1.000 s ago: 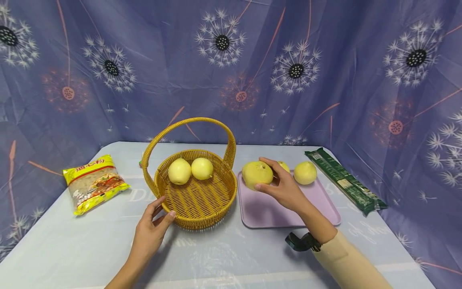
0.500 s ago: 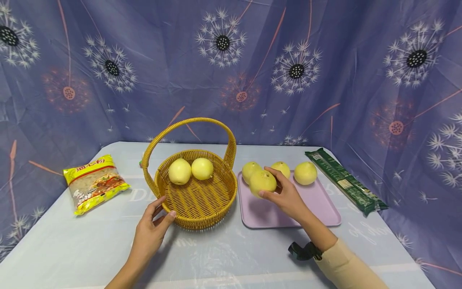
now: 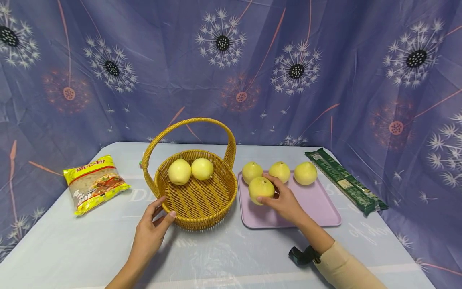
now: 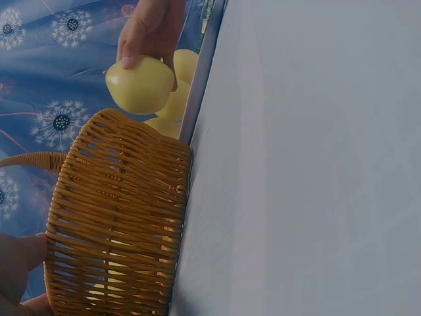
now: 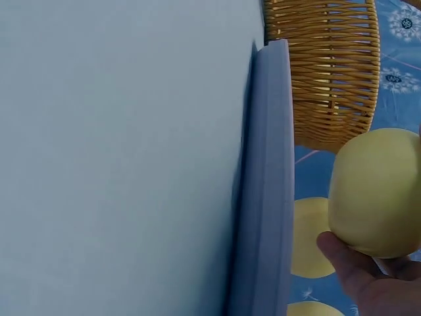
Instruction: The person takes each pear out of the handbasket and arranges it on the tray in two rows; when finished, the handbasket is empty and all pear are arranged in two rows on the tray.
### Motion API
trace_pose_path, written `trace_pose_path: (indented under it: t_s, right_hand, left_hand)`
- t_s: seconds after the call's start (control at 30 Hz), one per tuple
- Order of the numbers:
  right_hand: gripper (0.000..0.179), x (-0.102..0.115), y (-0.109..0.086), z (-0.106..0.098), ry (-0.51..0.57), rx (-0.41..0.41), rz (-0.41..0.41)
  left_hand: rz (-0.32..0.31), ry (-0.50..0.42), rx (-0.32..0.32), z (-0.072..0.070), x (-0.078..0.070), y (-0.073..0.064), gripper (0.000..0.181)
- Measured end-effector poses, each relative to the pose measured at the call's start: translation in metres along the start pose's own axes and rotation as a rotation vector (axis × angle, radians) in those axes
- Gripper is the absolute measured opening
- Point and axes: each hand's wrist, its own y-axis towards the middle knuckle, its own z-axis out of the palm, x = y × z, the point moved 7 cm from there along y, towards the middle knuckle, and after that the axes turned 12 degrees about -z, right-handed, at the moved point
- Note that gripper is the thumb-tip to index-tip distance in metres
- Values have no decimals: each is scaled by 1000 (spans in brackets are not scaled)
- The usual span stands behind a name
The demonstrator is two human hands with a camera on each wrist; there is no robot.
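In the head view my right hand (image 3: 283,200) holds a round, pale yellow pear (image 3: 261,190) between thumb and fingers, raised over the left part of the lilac tray (image 3: 310,214). The right wrist view shows this pear (image 5: 376,194) off the tray, with the thumb against its side. Three similar pears (image 3: 305,173) sit in a row along the tray's back. My left hand (image 3: 151,228) pinches the near left rim of the yellow wicker basket (image 3: 196,222), its fingertips partly hidden. Two pears (image 3: 179,171) lie inside the basket, toward its back left.
A yellow-edged food packet (image 3: 95,182) lies at the left of the table. Dark green long packets (image 3: 343,180) lie right of the tray. The basket's tall handle (image 3: 195,120) arches over its opening. A patterned curtain (image 3: 173,72) hangs behind the table.
My right hand, with the pear, has moved down and toward the tray's near side, uncovering the pears at the back. The left hand and basket have stayed put.
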Motion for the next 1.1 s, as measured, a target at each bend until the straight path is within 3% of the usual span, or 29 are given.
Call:
trace_pose_path:
  t_s: [0.5, 1.1]
  right_hand:
    - [76, -5, -5, 4, -48, 36, 45]
    - [75, -13, -7, 8, -115, 75, 43]
  left_hand:
    - [9, -8, -1, 0, 1, 1, 56]
    - [1, -1, 6, 0, 0, 1, 57]
